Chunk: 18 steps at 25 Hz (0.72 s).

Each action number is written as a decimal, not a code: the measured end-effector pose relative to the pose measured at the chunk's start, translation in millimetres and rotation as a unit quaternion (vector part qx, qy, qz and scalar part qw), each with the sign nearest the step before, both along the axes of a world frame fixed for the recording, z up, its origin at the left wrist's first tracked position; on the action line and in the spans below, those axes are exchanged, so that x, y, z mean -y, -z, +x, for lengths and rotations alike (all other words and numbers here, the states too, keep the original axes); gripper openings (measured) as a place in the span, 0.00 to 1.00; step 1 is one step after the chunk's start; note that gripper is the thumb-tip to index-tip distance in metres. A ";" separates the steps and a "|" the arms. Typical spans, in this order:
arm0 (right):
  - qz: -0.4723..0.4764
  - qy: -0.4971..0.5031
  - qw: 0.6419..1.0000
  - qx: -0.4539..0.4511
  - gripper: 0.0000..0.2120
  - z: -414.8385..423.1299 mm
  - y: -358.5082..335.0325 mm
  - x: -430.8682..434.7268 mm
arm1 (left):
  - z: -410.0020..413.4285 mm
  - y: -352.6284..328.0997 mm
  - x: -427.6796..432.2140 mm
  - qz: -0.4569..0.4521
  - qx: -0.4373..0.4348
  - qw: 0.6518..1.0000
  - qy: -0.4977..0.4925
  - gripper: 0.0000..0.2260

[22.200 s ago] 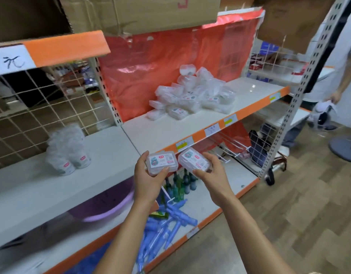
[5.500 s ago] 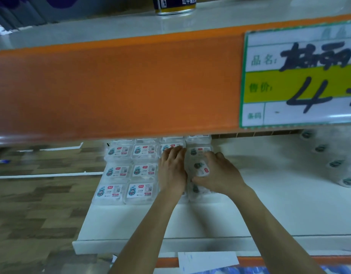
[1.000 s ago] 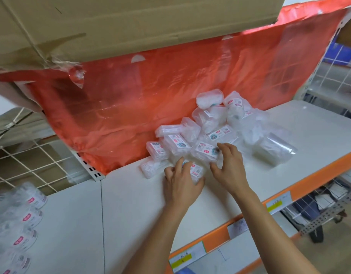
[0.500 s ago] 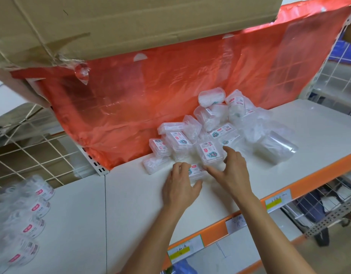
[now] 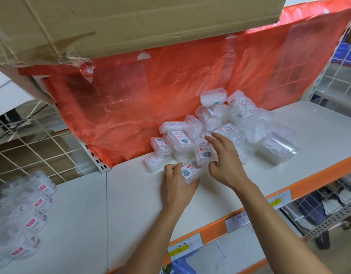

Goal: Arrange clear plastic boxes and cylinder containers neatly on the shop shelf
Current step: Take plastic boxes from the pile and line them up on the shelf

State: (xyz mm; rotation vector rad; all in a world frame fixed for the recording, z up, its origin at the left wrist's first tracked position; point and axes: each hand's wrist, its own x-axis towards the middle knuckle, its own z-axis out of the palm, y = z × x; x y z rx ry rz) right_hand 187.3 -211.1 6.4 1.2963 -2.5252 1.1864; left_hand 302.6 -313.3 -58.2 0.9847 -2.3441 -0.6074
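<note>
- Since half a second ago, the left hand (image 5: 177, 189) has been curled round a labelled clear box (image 5: 190, 172) at the heap's front, and the right hand (image 5: 227, 165) has been brought round a second box (image 5: 205, 153).
- Price tags (image 5: 185, 247) are fixed along the orange edge of the white shelf (image 5: 131, 194).
- Cylinder containers (image 5: 28, 210) are laid at the near left, well apart from the hands.
- The left grip is closed on the flat-lying box.
- The second box is pinched upright in the right grip, between thumb and extended fingers.
- Behind, a heap of clear boxes (image 5: 230, 123) is piled against a red plastic sheet (image 5: 151, 91), under a cardboard carton (image 5: 131, 20).
</note>
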 end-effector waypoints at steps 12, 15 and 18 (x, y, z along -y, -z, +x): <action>0.234 -0.033 0.968 -0.082 0.31 -6.8 -14.2 17.7 | 2.3 4.7 12.7 -0.037 -0.076 0.995 -0.054 0.31; 0.218 -0.023 0.973 -0.069 0.27 -5.1 -9.8 16.8 | 3.8 3.5 12.9 -0.013 -0.081 0.995 -0.049 0.31; 0.193 -0.041 0.980 -0.034 0.27 -2.4 -4.4 16.2 | 4.4 3.0 12.7 -0.008 -0.084 0.995 -0.052 0.32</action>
